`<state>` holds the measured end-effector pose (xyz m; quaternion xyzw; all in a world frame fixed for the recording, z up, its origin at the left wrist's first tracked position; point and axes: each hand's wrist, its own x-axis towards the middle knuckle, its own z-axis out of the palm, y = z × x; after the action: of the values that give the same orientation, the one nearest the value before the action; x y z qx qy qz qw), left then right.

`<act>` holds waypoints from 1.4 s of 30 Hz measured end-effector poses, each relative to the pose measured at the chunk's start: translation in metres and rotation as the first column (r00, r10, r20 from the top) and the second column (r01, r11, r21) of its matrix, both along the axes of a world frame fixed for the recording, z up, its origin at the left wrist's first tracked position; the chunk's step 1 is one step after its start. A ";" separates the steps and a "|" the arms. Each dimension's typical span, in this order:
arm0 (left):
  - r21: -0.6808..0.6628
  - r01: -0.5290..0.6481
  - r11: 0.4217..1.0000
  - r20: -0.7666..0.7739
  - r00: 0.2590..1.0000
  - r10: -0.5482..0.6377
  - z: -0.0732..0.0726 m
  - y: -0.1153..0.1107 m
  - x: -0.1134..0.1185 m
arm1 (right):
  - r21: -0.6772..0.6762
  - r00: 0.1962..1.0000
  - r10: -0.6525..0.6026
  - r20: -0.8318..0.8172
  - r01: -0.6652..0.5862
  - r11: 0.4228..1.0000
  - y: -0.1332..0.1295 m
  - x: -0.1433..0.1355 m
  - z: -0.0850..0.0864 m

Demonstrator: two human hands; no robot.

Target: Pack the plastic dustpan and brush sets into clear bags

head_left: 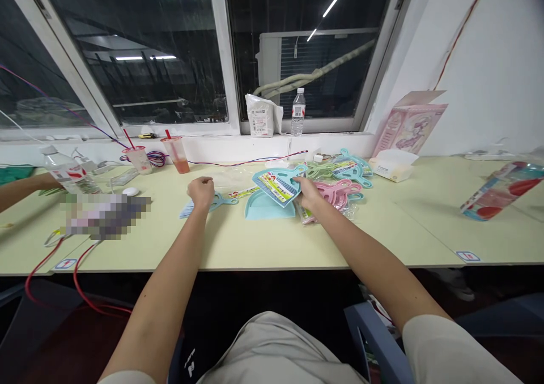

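Note:
My right hand (307, 191) grips the handle end of a light-blue mini dustpan (277, 184) with a yellow and white label card on it. Below and behind it, another light-blue dustpan (268, 207) lies on the table. My left hand (201, 192) is closed in a fist; whatever may be inside is hidden. Behind that fist is a small blue brush (221, 201), its bristles to the left and its handle to the right. To the right of my right hand are piled pink dustpans (340, 192), green dustpans (319, 170) and more blue dustpans (353, 170), some in clear plastic.
A pink drink cup (176, 154) and a water bottle (70, 171) stand left on the table (263, 251). Another person's arm (25, 190) reaches in there. At right are a tissue box (395, 166), a pink box (410, 126) and a tilted plastic package (501, 188).

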<state>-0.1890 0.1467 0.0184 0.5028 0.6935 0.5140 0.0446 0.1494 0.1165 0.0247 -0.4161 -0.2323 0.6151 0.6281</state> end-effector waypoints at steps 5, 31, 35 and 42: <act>0.268 0.273 0.924 0.223 0.915 -0.335 0.010 -0.014 0.030 | 0.098 0.990 -0.136 -0.036 0.139 0.985 0.004 0.011 0.006; 0.163 0.858 0.488 0.742 0.220 -0.634 0.017 -0.049 0.082 | 0.197 0.973 0.212 -0.086 -0.192 0.961 -0.035 -0.032 0.004; 0.161 0.829 0.535 0.754 0.246 -0.609 0.017 -0.048 0.078 | 0.204 0.967 0.244 -0.073 -0.225 0.953 -0.039 -0.035 0.005; 0.143 0.855 0.498 0.753 0.233 -0.615 0.016 -0.051 0.083 | 0.191 0.968 0.247 -0.051 -0.233 0.954 -0.040 -0.039 0.002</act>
<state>-0.1058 0.0957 0.0344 0.5087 0.3546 0.4677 0.6299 0.1109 0.0767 0.0268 -0.3019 -0.3134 0.6777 0.5927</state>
